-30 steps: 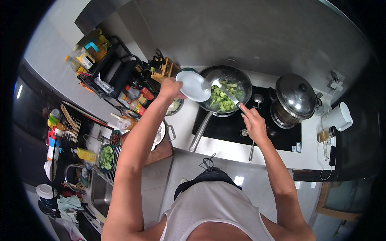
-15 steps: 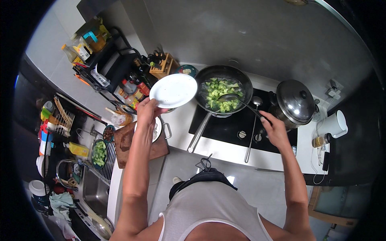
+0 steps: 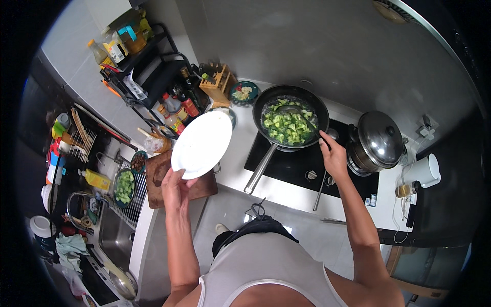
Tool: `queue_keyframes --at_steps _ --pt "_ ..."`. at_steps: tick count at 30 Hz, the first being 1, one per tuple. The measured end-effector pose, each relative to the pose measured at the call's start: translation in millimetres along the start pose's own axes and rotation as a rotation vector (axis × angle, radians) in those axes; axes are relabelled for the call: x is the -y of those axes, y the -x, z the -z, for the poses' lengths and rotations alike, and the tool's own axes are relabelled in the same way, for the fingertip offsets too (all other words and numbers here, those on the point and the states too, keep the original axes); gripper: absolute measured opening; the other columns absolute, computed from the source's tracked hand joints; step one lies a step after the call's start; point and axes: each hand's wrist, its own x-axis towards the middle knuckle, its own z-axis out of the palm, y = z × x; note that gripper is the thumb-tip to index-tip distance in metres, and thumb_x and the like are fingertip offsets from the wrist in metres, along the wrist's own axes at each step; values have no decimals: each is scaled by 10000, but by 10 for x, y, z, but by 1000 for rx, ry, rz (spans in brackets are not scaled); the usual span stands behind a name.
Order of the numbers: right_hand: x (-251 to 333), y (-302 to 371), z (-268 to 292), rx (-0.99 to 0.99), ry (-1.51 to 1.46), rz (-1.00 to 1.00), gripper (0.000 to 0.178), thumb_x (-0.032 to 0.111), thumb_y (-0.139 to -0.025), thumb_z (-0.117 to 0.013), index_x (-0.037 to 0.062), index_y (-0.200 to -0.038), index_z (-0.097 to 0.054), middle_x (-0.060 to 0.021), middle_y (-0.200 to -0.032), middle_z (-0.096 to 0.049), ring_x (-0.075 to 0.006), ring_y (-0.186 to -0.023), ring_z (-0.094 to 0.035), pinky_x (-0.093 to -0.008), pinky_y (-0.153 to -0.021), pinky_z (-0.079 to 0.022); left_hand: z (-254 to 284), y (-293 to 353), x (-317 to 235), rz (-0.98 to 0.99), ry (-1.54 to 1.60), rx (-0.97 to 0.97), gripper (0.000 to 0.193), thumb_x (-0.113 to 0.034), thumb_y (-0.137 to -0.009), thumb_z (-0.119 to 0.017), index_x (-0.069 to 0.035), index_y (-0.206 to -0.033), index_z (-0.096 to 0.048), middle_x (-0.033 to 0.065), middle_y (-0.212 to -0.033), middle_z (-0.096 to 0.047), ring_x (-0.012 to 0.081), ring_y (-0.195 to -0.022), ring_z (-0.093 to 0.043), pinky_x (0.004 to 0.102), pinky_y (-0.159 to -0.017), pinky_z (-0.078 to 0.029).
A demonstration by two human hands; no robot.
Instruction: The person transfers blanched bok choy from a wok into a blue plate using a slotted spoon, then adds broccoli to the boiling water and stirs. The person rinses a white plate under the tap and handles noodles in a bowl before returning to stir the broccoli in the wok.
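My left hand (image 3: 176,190) grips the lower edge of a white oval plate (image 3: 202,146), held tilted above the counter by the cutting board. The plate has nothing on it but small specks. My right hand (image 3: 333,156) is closed round the handle of a dark ladle (image 3: 290,109). Its bowl lies among chopped green broccoli (image 3: 289,128) in bubbling liquid, towards the far side of the pan. The dark pan (image 3: 322,108) sits on the black stove (image 3: 291,166), its long metal handle pointing towards me.
A lidded pot (image 3: 379,138) stands right of the pan. Beyond the plate are a knife block (image 3: 219,87) and a dish of chopped garlic (image 3: 244,93). At left are a wooden cutting board (image 3: 204,188), a bowl of green pieces (image 3: 124,188) and the sink (image 3: 115,238).
The plate has moved left and towards me, tipping more steeply. The ladle's bowl has shifted to the pan's far side, and my right hand has moved slightly left and away from me.
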Motion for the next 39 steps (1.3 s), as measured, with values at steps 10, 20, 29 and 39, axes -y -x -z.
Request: queue_keyframes --at_steps 10,20,29,39 --pt "29 271 211 72 -69 -34 316 132 -976 -620 80 -1286 -646 -167 -937 -724 -142 -671 -608 -295 -676 -507 586 553 -81 -128 45 -148 430 -40 -904 -559 100 -1309 -520 195 -1147 -664 235 -922 -717 303 -649 -647" --pt "57 209 -265 -51 -164 36 318 158 -983 -611 97 -1293 -648 -111 -746 -651 -118 -570 -472 -280 -581 -447 795 743 -77 -148 51 -198 422 -43 -903 -546 97 -1299 -513 191 -1140 -666 240 -904 -717 312 -645 -636" --pt "130 207 52 -30 -137 72 308 140 -978 -615 81 -1278 -660 -144 -997 -739 -136 -768 -628 -275 -757 -510 938 837 -107 -144 70 -211 425 -32 -903 -557 99 -1304 -508 197 -1138 -668 238 -888 -724 308 -652 -641" --pt "620 273 867 204 215 -36 286 127 -954 -634 64 -1230 -680 -197 -943 -720 -201 -669 -618 -320 -701 -506 1127 712 -176 -138 82 -141 467 -31 -900 -580 110 -1335 -487 197 -1156 -659 239 -914 -719 315 -661 -646"
